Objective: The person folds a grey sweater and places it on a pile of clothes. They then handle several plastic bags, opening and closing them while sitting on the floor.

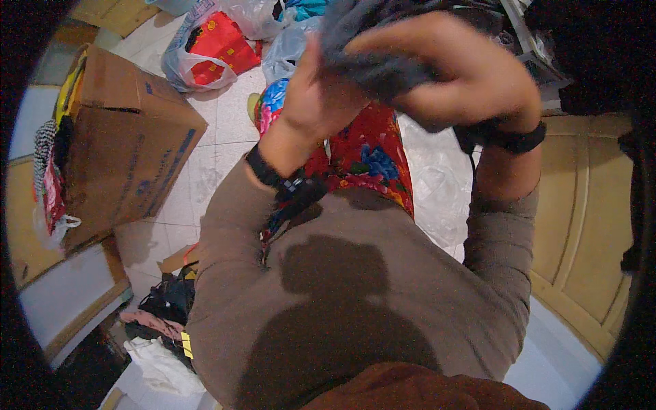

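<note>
A dark grey cloth (379, 51), blurred by motion, is bunched between my two hands at the top of the view. My right hand (441, 77) curls around the cloth from the right, its wrist sharply bent. On the other side, my left hand (312, 102) has its thumb up along the cloth, and its fingers are partly hidden by the fabric. A black strap (264, 166) with a small device circles the left wrist, and another black strap (517, 141) is on the right forearm. Both hands are in front of my red floral trousers (369, 154).
A large cardboard box (133, 138) with fabrics at its opening stands left. Plastic bags, one holding a red bag (225, 48), lie on the tiled floor ahead. Clear plastic (435, 179) is beside my right leg. A wooden panel (579, 205) is at right; clothes (159, 364) lie lower left.
</note>
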Tool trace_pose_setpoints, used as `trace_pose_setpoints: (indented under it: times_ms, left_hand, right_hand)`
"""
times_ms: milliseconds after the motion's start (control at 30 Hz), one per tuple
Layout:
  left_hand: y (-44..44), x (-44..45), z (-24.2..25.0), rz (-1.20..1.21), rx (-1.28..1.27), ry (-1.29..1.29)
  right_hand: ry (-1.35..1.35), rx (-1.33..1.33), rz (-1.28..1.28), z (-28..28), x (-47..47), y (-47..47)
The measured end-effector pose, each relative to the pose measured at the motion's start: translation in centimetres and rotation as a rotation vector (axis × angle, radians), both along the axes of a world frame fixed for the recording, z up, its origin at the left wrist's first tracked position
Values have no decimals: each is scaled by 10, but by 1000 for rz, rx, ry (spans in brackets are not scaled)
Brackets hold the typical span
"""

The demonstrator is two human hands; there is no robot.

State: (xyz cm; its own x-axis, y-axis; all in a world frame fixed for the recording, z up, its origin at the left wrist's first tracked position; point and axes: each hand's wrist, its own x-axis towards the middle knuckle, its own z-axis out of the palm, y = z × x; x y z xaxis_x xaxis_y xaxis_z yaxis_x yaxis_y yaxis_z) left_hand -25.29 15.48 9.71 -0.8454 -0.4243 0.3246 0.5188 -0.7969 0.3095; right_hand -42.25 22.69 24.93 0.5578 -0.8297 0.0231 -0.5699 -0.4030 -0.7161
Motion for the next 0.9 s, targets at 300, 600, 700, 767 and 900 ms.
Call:
trace_pose_setpoints:
  times_ms: [300, 600, 700, 767, 900]
  left_hand:
    - [-1, 182, -110, 558, -79, -1396]
    - [-12, 100, -84, 844, -1753, -1020]
    - [-4, 69, -93, 849, -2263, -838]
    - [-31, 68, -104, 816, -2243, -1043]
    - [-121, 105, -118, 913, -1246, -1648]
  right_hand:
    - [85, 263, 463, -178, 132, 49]
    - [-404, 181, 58, -195, 57, 54]
    - [-179, 139, -75, -214, 44, 62]
    - [-129, 81, -105, -230, 44, 68]
    - [-218, -13, -146, -252, 42, 82]
